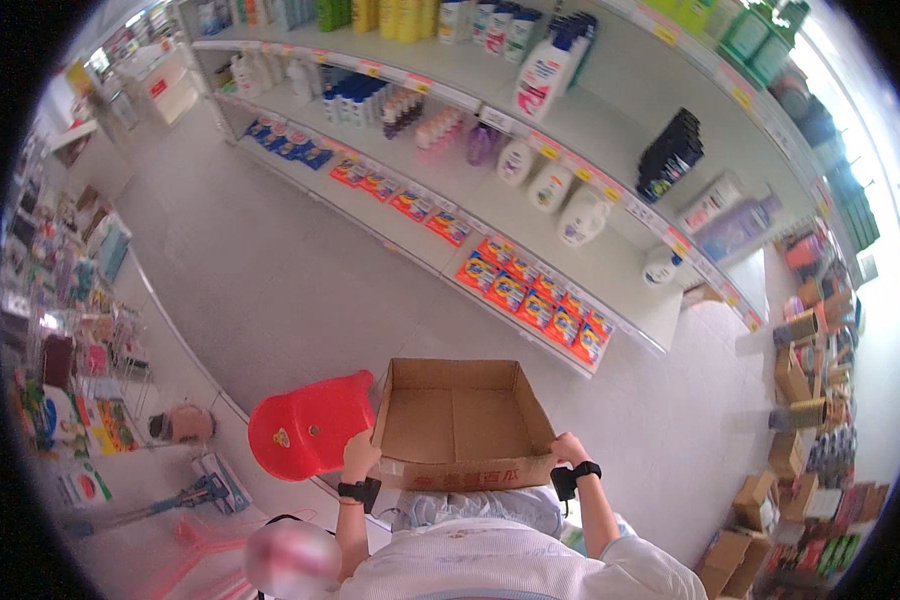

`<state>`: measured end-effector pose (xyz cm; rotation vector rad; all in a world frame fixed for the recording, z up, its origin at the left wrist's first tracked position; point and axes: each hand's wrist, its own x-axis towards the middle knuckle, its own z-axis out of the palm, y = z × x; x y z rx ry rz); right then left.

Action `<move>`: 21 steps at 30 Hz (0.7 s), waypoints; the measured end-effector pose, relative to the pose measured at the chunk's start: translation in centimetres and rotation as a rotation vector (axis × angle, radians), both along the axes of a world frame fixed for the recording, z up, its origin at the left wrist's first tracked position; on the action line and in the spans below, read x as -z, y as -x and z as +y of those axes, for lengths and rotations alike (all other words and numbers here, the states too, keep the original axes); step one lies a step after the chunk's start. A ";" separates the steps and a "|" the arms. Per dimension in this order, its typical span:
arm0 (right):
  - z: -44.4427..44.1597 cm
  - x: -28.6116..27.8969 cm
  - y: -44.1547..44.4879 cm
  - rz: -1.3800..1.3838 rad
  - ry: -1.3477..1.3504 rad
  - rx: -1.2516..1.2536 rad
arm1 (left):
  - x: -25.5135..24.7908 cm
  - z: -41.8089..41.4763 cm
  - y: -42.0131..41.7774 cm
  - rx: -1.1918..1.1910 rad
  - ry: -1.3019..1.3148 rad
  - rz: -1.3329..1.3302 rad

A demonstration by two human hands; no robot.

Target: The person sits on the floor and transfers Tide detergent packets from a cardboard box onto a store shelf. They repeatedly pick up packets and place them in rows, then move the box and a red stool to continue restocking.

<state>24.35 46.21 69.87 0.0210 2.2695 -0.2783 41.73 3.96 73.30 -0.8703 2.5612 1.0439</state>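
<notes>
An open cardboard box [454, 424], with nothing inside it, is held in front of my body. My left hand [361, 454] grips its left side near the front corner, and my right hand [568, 448] grips the right side near the front corner. The near wall of the box bears red writing. Just left of the box and of my left hand is a red plastic stool [311, 427]. Beyond the box, orange detergent packs [536, 300] lie in rows on the lowest level of a store shelf [450, 262].
Bottles [546, 79] line the higher shelf levels. Cardboard boxes [754, 499] and cans stand along the right side. Pink plastic hangers [195, 544] and a mop-like tool [202, 491] lie at the lower left. Mixed goods fill the far left.
</notes>
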 end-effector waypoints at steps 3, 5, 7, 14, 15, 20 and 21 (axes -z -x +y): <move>-0.2 -3.9 -1.6 -0.020 0.094 0.363 | 2.0 0.3 1.8 0.035 -0.028 0.003; 1.8 -2.7 -2.2 -0.017 0.128 0.416 | 2.3 0.9 3.4 0.055 -0.072 -0.022; 3.7 -2.0 -3.0 -0.054 0.158 0.476 | 1.6 2.3 5.3 0.066 -0.086 -0.050; 11.7 2.6 -6.1 -0.011 0.173 0.394 | 3.7 8.3 10.1 0.151 -0.094 -0.197; 10.3 -0.3 -5.6 -0.078 0.136 0.611 | 3.9 8.9 10.3 0.161 -0.106 -0.201; 16.1 -1.8 -3.7 -0.022 0.077 0.638 | 4.7 15.7 14.4 0.230 -0.074 -0.278; 17.7 -1.4 -3.1 -0.015 0.037 0.630 | 4.3 17.2 15.0 0.230 -0.090 -0.276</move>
